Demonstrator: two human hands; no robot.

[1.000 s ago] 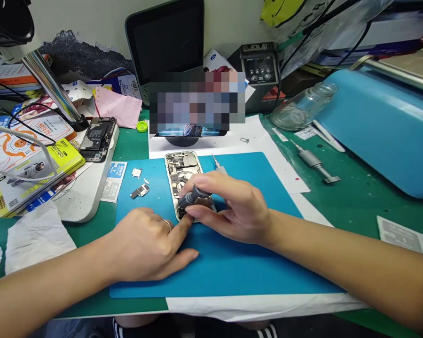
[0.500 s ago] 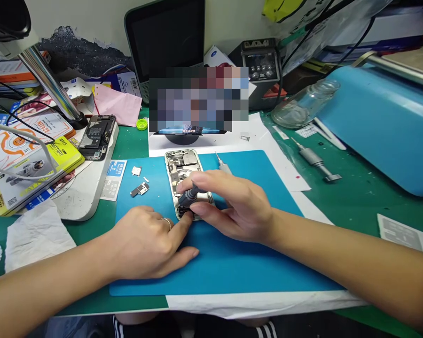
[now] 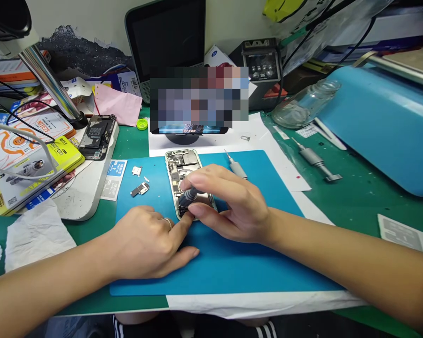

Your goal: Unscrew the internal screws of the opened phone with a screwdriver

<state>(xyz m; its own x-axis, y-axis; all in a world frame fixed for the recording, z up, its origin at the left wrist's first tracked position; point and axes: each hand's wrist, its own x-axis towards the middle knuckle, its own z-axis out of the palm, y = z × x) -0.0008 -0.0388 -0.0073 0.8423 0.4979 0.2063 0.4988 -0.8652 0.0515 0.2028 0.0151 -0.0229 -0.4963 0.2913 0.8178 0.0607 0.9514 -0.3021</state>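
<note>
An opened phone (image 3: 180, 168) lies face-up on a blue mat (image 3: 232, 263), its boards and shields exposed. My right hand (image 3: 232, 202) is closed on a dark grey screwdriver (image 3: 187, 197), whose tip points down into the phone's lower half. My left hand (image 3: 151, 244) rests flat on the mat, its forefinger pressed against the phone's lower left corner, a ring on one finger. Small metal shield pieces (image 3: 140, 189) lie on the mat left of the phone. A second silver screwdriver (image 3: 237, 167) lies behind my right hand.
Another stripped phone (image 3: 97, 132) sits on a white pad at the left beside yellow boxes (image 3: 28, 173). A dark monitor (image 3: 169, 37), a glass jar (image 3: 303, 105), a silver tool (image 3: 317, 162) and a big blue pad (image 3: 384, 126) stand behind and right. A crumpled tissue (image 3: 35, 234) lies front left.
My right hand has turned slightly on the grey screwdriver. The silver screwdriver behind it has shifted to the right on the mat. My left hand has stayed put.
</note>
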